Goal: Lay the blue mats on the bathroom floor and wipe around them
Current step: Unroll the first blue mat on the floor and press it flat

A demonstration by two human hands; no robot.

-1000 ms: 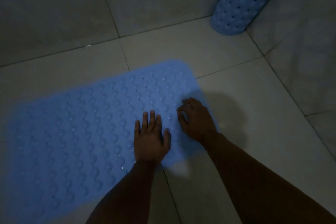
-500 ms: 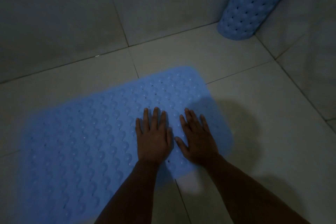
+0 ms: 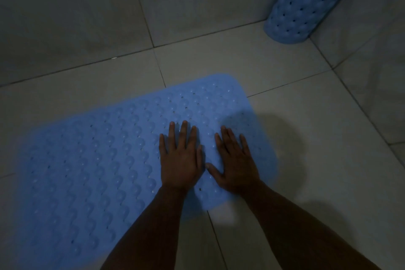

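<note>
Two mats: flat mat (image 3: pixel 92 171) dim, rolled mat (image 3: pixel 306 0) cropped

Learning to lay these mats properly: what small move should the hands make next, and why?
Probably slide both flat palms outward toward the near right corner, pressing. The left hand and right hand lie open on the unrolled blue mat, which looks flat on the floor; the rolled mat in the corner comes afterwards.

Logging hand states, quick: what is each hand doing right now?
Left hand: open, fingers straight, flat on the mat.
Right hand: open, fingers spread, flat on the mat, holding nothing.
</note>
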